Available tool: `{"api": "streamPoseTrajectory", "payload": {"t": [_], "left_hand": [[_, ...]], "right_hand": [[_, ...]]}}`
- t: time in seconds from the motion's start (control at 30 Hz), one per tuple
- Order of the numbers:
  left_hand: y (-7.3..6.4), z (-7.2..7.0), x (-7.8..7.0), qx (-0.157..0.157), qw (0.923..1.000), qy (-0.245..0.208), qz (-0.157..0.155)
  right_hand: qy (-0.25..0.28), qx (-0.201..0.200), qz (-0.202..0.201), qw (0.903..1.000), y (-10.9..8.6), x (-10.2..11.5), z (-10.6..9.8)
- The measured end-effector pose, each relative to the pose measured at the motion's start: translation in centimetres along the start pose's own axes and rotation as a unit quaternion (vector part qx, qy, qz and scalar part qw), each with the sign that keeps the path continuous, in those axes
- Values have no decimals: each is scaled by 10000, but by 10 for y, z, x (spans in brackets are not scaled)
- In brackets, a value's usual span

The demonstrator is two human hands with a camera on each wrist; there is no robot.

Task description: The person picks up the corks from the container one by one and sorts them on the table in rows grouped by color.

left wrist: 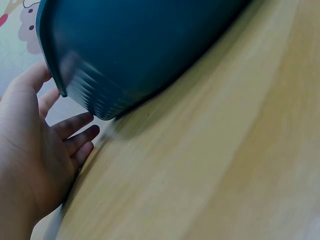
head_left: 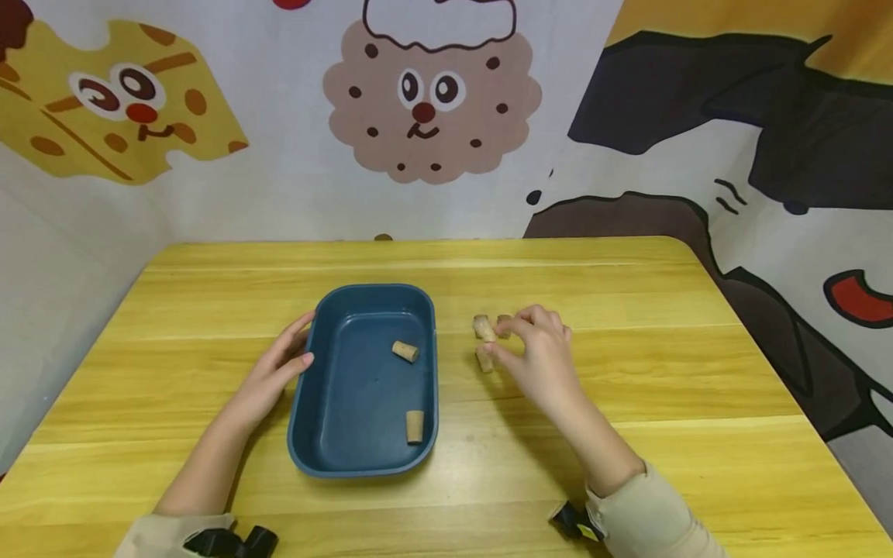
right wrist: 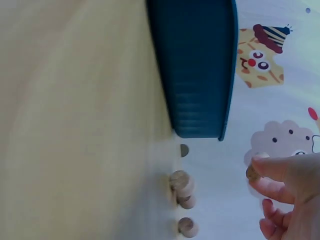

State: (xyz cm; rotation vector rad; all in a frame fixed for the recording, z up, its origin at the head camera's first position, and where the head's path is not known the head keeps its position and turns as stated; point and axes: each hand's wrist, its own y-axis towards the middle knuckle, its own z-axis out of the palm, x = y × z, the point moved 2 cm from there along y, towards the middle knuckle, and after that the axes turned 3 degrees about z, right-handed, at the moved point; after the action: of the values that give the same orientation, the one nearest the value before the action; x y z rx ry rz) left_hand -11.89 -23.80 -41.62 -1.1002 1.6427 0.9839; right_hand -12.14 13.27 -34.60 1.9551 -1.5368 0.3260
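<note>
Hand (right) [head_left: 544, 355] pinches a cork [right wrist: 253, 173], raised clear of three table corks [right wrist: 188, 227] per right wrist view; only head view shows two corks [head_left: 415, 427] inside the blue tray [head_left: 349, 457], left hand [head_left: 268, 372] touching its side, fingers spread.

No text, label, brand, number or sign can be read in any of the three views. The black wrist camera [head_left: 572, 519] at the right sleeve [head_left: 645, 513] bears a small yellow patch [head_left: 588, 532], too small in the head view to tell whether any lettering stands on it.
</note>
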Motion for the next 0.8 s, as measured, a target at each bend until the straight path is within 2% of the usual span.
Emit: {"api": "streamPoseTrajectory", "payload": {"t": [0.27,0.5,0.8], "left_hand": [[0,0,-1,19,10000,-12,-12],[-1,0,-1,38,10000,-11,-64],[0,0,-3,40,9999,48,-94]], "right_hand": [[-183,-146,591,9980,-10,-13,3],[-310,-36,1066,9938,-17,-21,5],[-494,7,1318,9900,-26,-30,15]]}}
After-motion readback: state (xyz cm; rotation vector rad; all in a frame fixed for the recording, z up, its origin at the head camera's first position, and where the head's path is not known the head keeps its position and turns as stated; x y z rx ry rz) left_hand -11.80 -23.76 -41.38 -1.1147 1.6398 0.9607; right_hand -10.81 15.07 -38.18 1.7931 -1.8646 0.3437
